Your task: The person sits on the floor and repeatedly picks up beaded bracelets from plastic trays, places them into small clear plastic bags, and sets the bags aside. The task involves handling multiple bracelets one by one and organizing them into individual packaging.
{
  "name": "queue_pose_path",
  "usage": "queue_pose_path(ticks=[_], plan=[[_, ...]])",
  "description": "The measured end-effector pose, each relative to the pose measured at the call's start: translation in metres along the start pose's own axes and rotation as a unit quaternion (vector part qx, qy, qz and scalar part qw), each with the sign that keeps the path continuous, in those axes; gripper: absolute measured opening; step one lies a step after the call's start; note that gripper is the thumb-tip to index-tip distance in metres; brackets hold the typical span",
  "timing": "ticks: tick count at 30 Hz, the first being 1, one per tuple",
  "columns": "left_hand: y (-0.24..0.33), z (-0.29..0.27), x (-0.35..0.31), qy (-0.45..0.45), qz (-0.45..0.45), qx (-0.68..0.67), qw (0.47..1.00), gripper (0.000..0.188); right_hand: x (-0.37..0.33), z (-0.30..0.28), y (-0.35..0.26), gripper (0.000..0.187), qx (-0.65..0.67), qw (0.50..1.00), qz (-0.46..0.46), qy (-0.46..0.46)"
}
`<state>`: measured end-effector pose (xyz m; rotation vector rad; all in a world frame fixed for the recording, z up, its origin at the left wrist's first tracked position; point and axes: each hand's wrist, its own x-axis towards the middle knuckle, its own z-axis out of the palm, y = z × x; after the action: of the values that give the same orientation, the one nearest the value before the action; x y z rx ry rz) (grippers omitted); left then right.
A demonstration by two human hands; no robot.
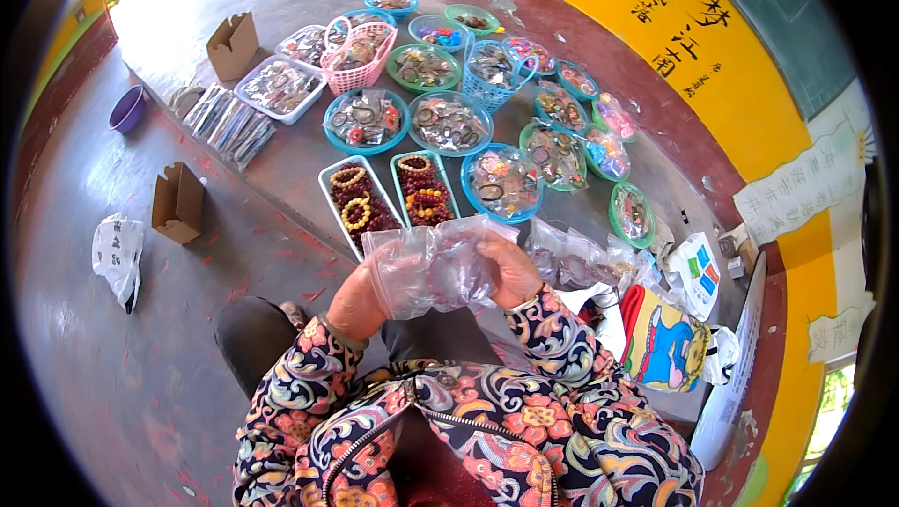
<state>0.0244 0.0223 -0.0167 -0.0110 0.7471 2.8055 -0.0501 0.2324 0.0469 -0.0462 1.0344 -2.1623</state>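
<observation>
In front of my lap, my left hand [359, 302] is closed on the left edge of a clear plastic bag [401, 273]. My right hand [511, 273] grips the right side of clear plastic with a purplish ring-shaped piece [451, 265] inside, perhaps a bracelet. Whether this is one bag or two overlapping ones I cannot tell. Just beyond the plastic are two long trays of dark red and yellow beaded bracelets, a left tray [325, 183] and a right tray [400, 191]. More bagged purplish pieces [573, 268] lie beside my right hand.
Several round basins [488, 135] and a pink basket [386, 62] hold bagged trinkets on the raised grey platform. Cardboard boxes [178, 205], a purple bowl [126, 110] and a white bag [118, 254] are at left. A colourful cloth bag [667, 338] sits at right.
</observation>
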Motion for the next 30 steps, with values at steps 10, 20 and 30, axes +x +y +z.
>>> queue_pose_path(ticks=[10, 20, 30], plan=[[-0.006, 0.001, -0.007, 0.001, -0.064, -0.026, 0.998, 0.041, 0.010, -0.011, 0.024, 0.027, -0.419, 0.866, -0.164, 0.219], [-0.003, 0.013, -0.005, 0.064, -0.049, 0.083, 0.993, 0.044, -0.001, -0.006, 0.016, 0.019, -0.549, 0.749, -0.300, 0.220], [-0.002, -0.011, -0.008, 0.071, -0.059, 0.000, 0.996, 0.045, -0.001, 0.008, 0.004, 0.024, -0.524, 0.807, -0.218, 0.161]])
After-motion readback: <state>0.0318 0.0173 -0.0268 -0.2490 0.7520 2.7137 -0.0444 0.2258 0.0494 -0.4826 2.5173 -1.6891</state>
